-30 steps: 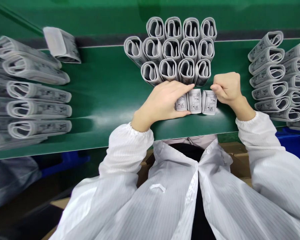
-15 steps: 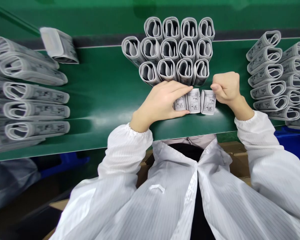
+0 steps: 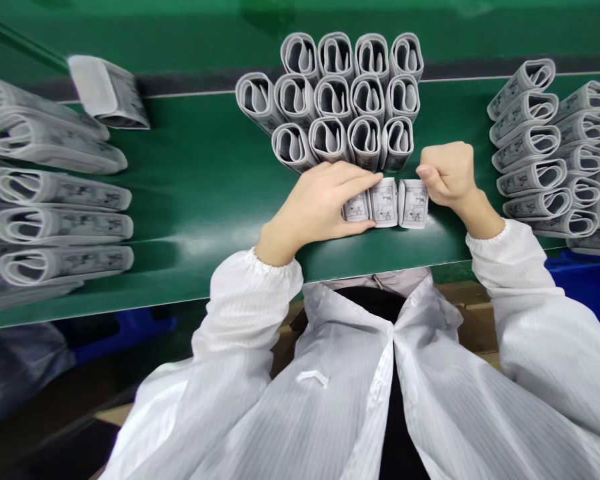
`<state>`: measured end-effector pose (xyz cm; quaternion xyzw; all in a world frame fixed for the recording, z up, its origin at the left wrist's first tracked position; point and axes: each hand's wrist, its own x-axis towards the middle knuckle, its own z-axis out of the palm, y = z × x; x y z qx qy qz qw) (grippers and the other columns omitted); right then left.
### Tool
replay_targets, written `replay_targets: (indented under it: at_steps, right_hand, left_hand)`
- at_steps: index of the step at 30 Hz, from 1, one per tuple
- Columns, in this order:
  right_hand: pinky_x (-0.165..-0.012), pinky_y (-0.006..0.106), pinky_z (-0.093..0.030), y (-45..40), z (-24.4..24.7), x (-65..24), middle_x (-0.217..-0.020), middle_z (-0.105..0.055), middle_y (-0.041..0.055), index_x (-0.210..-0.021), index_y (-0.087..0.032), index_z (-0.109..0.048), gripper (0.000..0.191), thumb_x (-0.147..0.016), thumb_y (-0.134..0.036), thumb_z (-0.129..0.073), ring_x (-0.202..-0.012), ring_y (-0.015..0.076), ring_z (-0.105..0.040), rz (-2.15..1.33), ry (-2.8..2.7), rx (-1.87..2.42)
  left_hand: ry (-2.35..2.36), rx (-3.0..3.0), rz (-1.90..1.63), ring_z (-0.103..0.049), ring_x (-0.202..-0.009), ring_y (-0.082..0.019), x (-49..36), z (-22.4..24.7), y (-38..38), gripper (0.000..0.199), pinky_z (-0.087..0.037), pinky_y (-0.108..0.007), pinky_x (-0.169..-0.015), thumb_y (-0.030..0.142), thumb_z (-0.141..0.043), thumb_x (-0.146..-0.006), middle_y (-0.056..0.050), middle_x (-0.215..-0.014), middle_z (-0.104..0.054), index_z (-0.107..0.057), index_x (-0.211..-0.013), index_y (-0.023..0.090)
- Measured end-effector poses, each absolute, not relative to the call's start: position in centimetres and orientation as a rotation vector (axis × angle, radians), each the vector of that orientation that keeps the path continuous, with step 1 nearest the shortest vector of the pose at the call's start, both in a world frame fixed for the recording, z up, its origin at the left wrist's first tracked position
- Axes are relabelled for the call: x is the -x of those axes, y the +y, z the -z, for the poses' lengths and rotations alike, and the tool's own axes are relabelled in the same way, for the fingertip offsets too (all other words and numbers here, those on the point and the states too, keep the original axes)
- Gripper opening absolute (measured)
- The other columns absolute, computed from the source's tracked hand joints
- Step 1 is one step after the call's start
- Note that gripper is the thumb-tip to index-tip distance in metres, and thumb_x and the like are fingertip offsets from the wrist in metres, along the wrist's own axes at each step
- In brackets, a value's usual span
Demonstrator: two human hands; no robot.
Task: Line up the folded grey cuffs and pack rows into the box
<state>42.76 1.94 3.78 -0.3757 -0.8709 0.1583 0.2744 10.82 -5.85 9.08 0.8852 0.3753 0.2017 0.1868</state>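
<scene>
Thirteen central rolls (image 3: pixel 335 100) shifted leftward in view, three packs (image 3: pixel 383 202), two hands (image 3: pixel 320 203)

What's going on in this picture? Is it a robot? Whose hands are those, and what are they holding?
No robot here, just a bare-handed person in white sleeves. The camera is worn on the person's head and looks forward and down, so you see nearly what they would see. On the green table are lots of folded grey rolls: a middle bunch, a left bunch, a right bunch and a lone roll at the upper left. Closest to the person, three rolls show in a row. The left hand curls around the row's left end, thumb on the near side. The right hand makes a fist by the other end; I can't tell if anything is inside.
</scene>
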Motion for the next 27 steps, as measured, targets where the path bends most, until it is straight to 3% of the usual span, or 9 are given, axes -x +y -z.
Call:
replay_targets:
  at_steps: [7,13,19,27]
  right_hand:
    - [-0.082,0.044,-0.055,2.09,-3.54,-42.87,-0.074,-0.056,0.0061,-0.078,-0.026,-0.06,0.084,-0.116,-0.085,-0.013,-0.078,0.0248,-0.064,-0.394,-2.368,0.943]
    - [-0.072,0.042,-0.046,1.96,-3.98,-42.51,-0.071,-0.05,0.0044,-0.074,-0.026,-0.052,0.081,-0.119,-0.078,-0.007,-0.068,0.0216,-0.053,-0.32,-2.338,0.872]
    - [-0.076,0.042,-0.048,1.81,-4.11,-42.52,-0.071,-0.047,0.0041,-0.076,-0.026,-0.053,0.085,-0.114,-0.088,-0.009,-0.074,0.0226,-0.056,-0.404,-2.319,0.977]
    - [-0.076,0.042,-0.049,1.84,-4.06,-42.52,-0.07,-0.049,0.0047,-0.074,-0.026,-0.052,0.086,-0.114,-0.087,-0.006,-0.072,0.022,-0.056,-0.369,-2.309,0.981]
  left_hand:
    - [1.031,-2.512,-0.587,-0.076,-0.135,-0.038,-10.77,-8.97,-5.87,0.071,-0.059,-0.057,-0.116,0.055,-0.077,-0.101,-0.016,-0.152,-0.081,-0.069,-0.164,0.025]
    - [1.04,-2.494,-0.574,-0.075,-0.136,-0.039,-10.73,-8.93,-5.87,0.071,-0.058,-0.058,-0.116,0.056,-0.077,-0.101,-0.016,-0.152,-0.08,-0.069,-0.165,0.026]
    - [1.036,-2.49,-0.555,-0.075,-0.135,-0.038,-10.67,-8.92,-5.79,0.07,-0.058,-0.057,-0.116,0.055,-0.079,-0.1,-0.015,-0.152,-0.08,-0.069,-0.164,0.028]
    - [1.005,-2.505,-0.568,-0.075,-0.136,-0.037,-10.58,-8.7,-5.64,0.067,-0.058,-0.057,-0.116,0.057,-0.077,-0.103,-0.014,-0.15,-0.08,-0.071,-0.163,0.03]
